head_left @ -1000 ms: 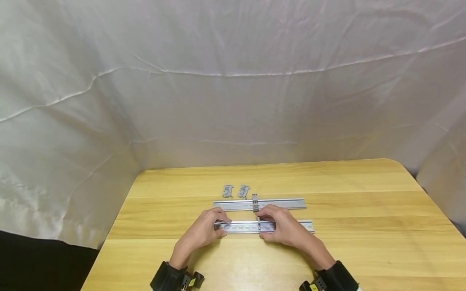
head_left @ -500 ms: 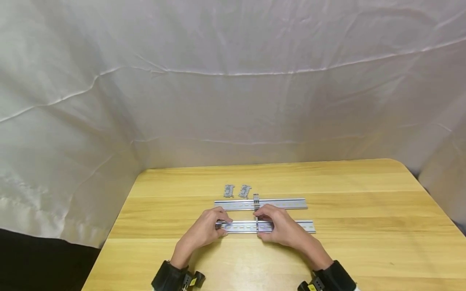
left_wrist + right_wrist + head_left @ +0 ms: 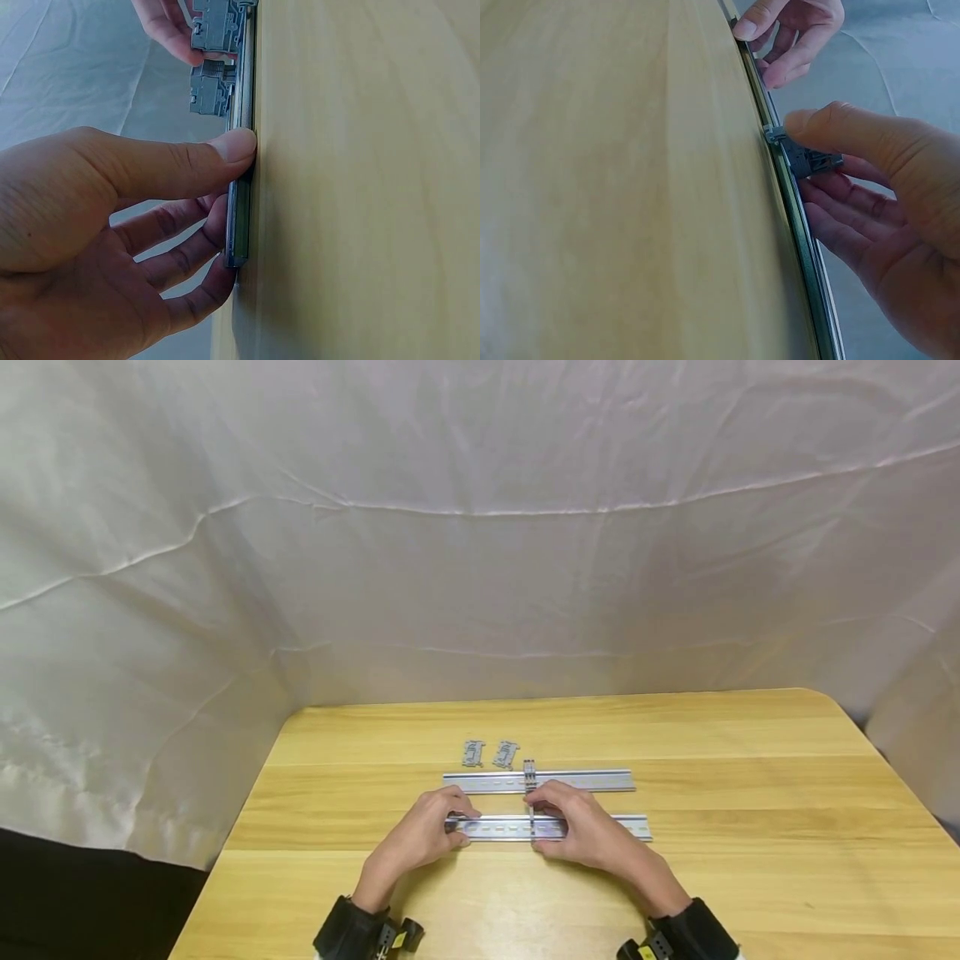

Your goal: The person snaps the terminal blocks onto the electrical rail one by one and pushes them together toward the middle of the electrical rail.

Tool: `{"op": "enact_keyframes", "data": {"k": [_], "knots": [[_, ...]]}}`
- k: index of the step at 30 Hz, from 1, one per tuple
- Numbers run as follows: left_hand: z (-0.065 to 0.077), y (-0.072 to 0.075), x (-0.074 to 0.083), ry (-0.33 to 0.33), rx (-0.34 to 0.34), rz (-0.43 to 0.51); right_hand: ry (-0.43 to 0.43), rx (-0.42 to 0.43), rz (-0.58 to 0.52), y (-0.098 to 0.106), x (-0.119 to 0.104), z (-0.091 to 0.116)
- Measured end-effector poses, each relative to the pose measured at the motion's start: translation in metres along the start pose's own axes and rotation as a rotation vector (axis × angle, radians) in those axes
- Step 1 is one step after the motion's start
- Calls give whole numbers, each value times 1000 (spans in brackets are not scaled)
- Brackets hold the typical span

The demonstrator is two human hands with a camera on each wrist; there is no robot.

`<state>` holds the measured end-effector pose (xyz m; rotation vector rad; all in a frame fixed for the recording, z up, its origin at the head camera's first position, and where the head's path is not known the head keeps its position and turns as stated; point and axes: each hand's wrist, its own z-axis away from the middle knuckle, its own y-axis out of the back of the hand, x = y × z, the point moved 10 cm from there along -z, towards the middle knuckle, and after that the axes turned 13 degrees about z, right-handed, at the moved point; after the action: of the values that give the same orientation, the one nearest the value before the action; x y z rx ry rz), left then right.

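Note:
My left hand [image 3: 423, 833] grips the left end of the nearer slotted metal DIN rail [image 3: 498, 828], thumb on the near edge and fingers round the far edge. On this rail, right of its middle as seen between the hands, stands a thin grey terminal block [image 3: 804, 159]. My right hand [image 3: 581, 827] pinches that block, with the thumb at its near foot and the fingers behind it. The right hand covers part of the rail in the head view. In the left wrist view the terminal block [image 3: 216, 26] sits upright across the rail.
Just behind lies a second DIN rail [image 3: 585, 780], parallel to the first, with several grey terminal blocks [image 3: 529, 768] side by side on it. Two loose terminal blocks [image 3: 473, 753] lie flat beyond it on the wooden table [image 3: 750, 827]. A pale cloth [image 3: 480, 593] hangs behind.
The right hand and its terminal block have shifted slightly left along the nearer rail. The left hand keeps its grip on the rail's end.

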<state>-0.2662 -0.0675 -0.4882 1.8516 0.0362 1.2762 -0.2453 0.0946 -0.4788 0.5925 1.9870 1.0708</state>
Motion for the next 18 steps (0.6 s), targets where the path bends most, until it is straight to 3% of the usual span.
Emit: {"op": "enact_keyframes", "data": {"k": [4,9,13,18], "knots": [[-2,-3,1,-2,-1,-2,5,9,-34,11,-1,1],[-9,-9,3,5,-18,-18,-54,35,-56,42,0,-8],[-14,-11,2,15,-23,-18,-62,21,79,58,0,-33],[-13,-10,2,5,-20,-19,-44,-136,221,47,-3,-75]]}}
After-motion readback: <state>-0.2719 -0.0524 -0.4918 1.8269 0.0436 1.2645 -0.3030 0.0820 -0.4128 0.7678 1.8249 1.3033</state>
